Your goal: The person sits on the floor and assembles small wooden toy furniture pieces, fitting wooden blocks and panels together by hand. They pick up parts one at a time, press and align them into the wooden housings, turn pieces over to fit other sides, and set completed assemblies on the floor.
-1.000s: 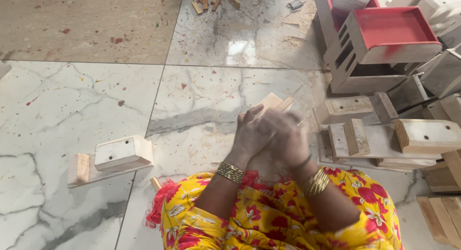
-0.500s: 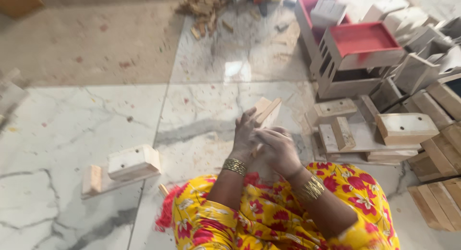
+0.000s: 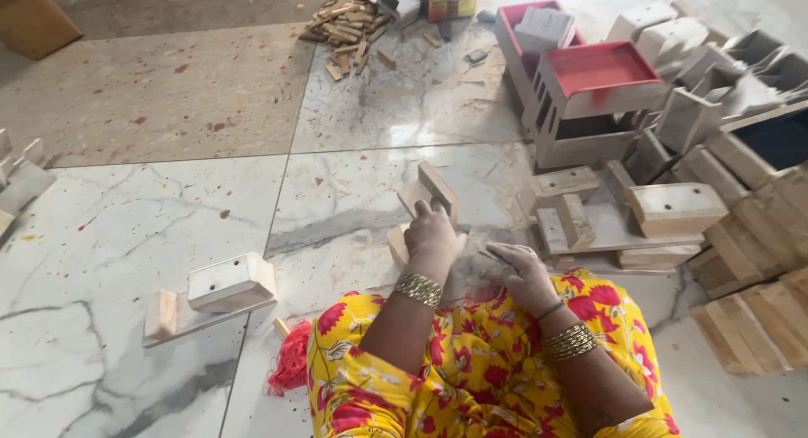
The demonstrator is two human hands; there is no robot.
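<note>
Since a second ago your hands have parted and the wooden piece has come down from between them to the floor. Your left hand (image 3: 433, 234) now lies over the wooden assembly (image 3: 427, 204), its grip loosely closed on the near block, steadying it. Your right hand (image 3: 523, 274) sits just beside it, fingers curled; whether it pinches anything I cannot tell. The assembly stands straight ahead of your left hand, its long axis running away from you: pale, unpainted wood with an upright slat.
</note>
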